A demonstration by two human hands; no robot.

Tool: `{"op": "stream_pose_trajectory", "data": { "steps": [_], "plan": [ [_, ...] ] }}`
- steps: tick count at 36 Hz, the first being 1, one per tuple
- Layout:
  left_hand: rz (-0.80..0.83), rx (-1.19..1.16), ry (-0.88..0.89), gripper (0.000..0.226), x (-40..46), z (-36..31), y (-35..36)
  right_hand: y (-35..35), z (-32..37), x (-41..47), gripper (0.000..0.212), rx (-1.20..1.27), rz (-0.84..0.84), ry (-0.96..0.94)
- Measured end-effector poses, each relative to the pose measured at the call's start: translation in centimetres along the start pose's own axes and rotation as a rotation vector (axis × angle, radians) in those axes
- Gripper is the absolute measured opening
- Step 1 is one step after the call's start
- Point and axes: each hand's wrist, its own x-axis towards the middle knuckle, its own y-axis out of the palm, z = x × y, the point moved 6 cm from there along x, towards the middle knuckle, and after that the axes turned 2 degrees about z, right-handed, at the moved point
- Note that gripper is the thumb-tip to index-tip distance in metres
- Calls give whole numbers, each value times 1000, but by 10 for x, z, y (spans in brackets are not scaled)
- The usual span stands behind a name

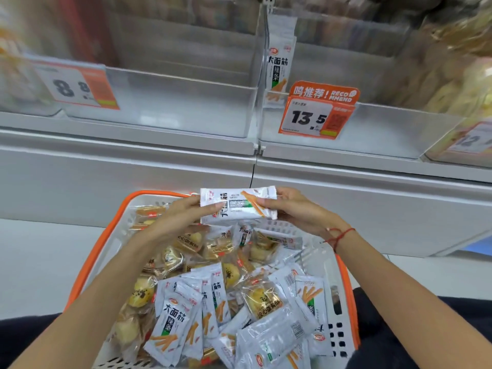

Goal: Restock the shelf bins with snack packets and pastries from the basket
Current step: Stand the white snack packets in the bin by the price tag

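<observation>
Both our left hand (183, 211) and right hand (287, 209) pinch a stack of white snack packets (237, 206); we should square them before the 13.5 bin (386, 129).

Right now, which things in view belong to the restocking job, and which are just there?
Job:
- white snack packets, gripped by left hand and right hand
- basket of packets and pastries
- clear shelf bins

Just there:
- 13.5 price tag
- 8.8 price tag
</observation>
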Motion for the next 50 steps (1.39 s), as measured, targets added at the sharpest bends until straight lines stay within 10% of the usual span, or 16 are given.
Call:
{"op": "stream_pose_trajectory", "data": {
  "steps": [8,14,33,41,50],
  "plan": [
    [-130,-227,154,39,-8,-36,1,26,30,-18,32,-261,223,17],
    [-195,-119,369,6,-15,-92,4,31,83,-31,23,-339,63,-149],
    [-508,504,863,13,-5,-271,-11,-85,242,-81,15,-186,-302,-101],
    [-137,363,576,59,59,-255,-4,-134,239,-17,15,-213,-529,-87],
    [19,267,543,55,59,-253,-9,-112,229,68,21,-454,-291,-115]
  ]
}}
